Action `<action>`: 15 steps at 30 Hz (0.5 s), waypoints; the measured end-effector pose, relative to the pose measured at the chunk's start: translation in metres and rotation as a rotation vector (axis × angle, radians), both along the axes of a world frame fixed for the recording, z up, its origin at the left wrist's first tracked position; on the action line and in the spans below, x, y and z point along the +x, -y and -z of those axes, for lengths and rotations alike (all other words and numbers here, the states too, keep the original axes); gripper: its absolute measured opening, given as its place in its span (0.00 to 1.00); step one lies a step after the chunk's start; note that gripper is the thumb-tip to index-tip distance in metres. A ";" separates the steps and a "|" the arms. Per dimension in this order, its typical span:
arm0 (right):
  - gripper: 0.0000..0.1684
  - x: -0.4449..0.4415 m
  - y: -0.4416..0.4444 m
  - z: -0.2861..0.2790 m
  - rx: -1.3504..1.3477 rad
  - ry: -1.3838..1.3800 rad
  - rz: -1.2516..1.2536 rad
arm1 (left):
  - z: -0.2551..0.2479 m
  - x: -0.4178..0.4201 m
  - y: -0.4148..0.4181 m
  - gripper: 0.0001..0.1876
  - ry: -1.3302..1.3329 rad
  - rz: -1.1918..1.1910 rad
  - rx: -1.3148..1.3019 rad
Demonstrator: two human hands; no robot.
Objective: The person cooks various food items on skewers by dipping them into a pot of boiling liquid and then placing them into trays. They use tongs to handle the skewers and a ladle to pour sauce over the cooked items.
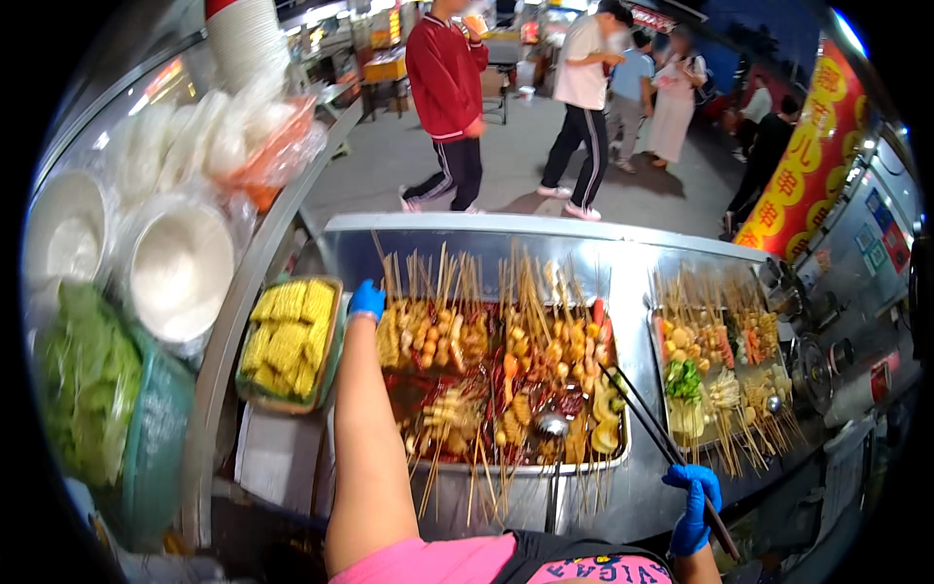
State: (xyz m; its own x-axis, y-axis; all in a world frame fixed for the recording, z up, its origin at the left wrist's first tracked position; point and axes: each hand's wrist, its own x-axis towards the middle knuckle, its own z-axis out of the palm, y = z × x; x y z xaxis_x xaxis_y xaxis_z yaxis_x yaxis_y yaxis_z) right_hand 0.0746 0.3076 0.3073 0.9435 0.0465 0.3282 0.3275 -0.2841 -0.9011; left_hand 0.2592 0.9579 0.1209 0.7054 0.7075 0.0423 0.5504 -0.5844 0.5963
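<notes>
Long dark chopsticks are gripped in my blue-gloved right hand, low at the right. Their tips reach the right end of a metal tray of skewered food in dark red broth. My left hand, also gloved in blue, is stretched out to the tray's far left corner, beside skewers of tofu skin. Its fingers are turned away, so whether they grip a stick is hidden. Meatball skewers lie just right of it. A metal ladle rests in the broth, handle towards me.
Dried noodle blocks fill a basket left of my forearm. A second tray of skewers stands right. Further left are a lined white tub, lettuce and stacked bowls. Beyond the metal counter guard, people walk past.
</notes>
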 end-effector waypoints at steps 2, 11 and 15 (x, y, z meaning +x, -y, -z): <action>0.15 0.005 -0.015 -0.012 0.034 0.012 0.018 | 0.028 0.006 -0.027 0.29 -0.014 -0.060 0.000; 0.14 0.007 -0.021 -0.012 -0.115 0.033 0.177 | 0.028 0.043 -0.018 0.26 -0.207 -0.064 -0.027; 0.15 0.019 -0.024 -0.013 -0.119 0.026 0.158 | 0.055 0.043 -0.055 0.25 -0.187 0.044 0.081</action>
State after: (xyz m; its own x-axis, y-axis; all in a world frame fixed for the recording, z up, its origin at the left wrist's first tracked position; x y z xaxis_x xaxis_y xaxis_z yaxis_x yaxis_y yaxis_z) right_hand 0.0932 0.3317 0.3201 0.9334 -0.0613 0.3536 0.2931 -0.4381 -0.8498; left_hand 0.3026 1.0133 0.0656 0.7365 0.6755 -0.0367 0.6199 -0.6522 0.4362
